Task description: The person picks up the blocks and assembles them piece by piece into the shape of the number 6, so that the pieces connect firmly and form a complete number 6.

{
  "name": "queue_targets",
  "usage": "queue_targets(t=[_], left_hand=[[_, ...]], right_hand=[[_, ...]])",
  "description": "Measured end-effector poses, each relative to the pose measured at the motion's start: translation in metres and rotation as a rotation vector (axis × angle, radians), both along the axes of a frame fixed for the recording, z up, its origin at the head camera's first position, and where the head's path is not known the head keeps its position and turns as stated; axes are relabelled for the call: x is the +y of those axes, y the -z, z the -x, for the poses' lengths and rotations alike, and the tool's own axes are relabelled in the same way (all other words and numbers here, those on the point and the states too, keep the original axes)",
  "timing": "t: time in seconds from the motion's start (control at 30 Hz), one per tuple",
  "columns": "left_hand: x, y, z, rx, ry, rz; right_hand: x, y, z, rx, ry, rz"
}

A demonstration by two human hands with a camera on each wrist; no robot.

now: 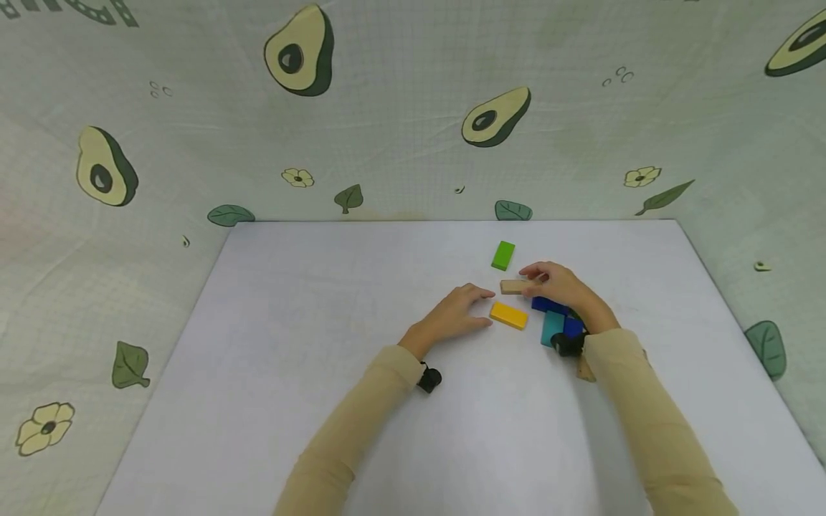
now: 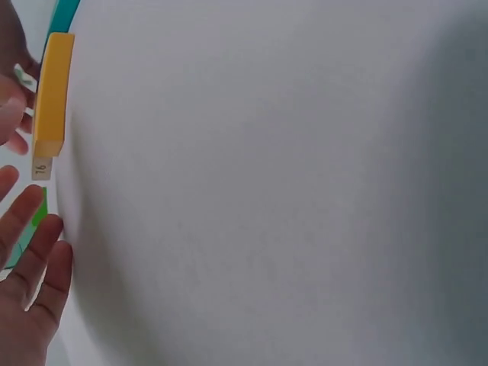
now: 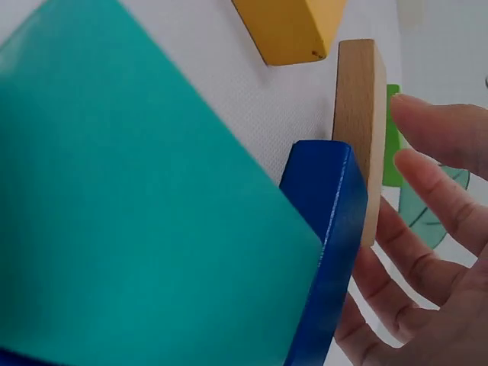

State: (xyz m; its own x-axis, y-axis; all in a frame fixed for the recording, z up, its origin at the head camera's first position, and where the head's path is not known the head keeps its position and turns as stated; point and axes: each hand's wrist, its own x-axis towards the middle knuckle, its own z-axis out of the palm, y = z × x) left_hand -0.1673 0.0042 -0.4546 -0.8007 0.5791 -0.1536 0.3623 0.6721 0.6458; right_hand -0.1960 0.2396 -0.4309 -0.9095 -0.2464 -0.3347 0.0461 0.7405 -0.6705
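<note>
My left hand (image 1: 456, 313) is at the left of a yellow block (image 1: 508, 315), fingers spread and thumb apart, holding nothing. In the left wrist view its fingers (image 2: 47, 286) point up toward that block. My right hand (image 1: 560, 287) is over the right end of a plain wooden block (image 1: 512, 287). The right wrist view shows its relaxed, separated fingers (image 3: 412, 259) right at the side of the wooden block (image 3: 358, 99), with no grip around it. Close under this hand lie dark blue blocks (image 1: 546, 304) and a teal block (image 1: 552, 329).
A green block (image 1: 503, 255) lies beyond the wooden one, toward the table's back edge. Another wooden piece (image 1: 586, 370) shows partly under the right sleeve. A patterned cloth (image 1: 400, 107) hangs behind the white table (image 1: 290, 322) and along its sides.
</note>
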Motion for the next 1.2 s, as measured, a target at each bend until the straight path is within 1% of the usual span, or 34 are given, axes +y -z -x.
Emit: queue_targets(t=[0.13,0.33,0.43,0.57,0.73,1.03,1.2], left_hand=[[0.006,0.003,0.005,-0.020,-0.027,-0.005],[0.014,0.009,0.012,-0.042,-0.039,-0.004],[0.016,0.009,0.014,-0.053,-0.039,0.002],[0.018,0.007,0.014,-0.070,-0.041,0.009],[0.020,0.006,0.013,-0.065,-0.061,0.018],[0.021,0.005,0.013,-0.069,-0.083,0.027],[0.021,0.008,0.014,-0.074,-0.087,-0.002]], right_hand=[[0.002,0.003,0.004,-0.025,-0.008,-0.002],[0.004,0.004,0.009,-0.066,-0.015,0.005],[0.003,0.005,0.011,-0.079,-0.016,-0.001],[0.002,0.007,0.013,-0.090,-0.022,-0.016],[0.002,0.008,0.015,-0.097,-0.031,-0.017],[0.001,0.009,0.014,-0.084,-0.044,-0.019],[0.001,0.010,0.013,-0.072,-0.041,-0.027]])
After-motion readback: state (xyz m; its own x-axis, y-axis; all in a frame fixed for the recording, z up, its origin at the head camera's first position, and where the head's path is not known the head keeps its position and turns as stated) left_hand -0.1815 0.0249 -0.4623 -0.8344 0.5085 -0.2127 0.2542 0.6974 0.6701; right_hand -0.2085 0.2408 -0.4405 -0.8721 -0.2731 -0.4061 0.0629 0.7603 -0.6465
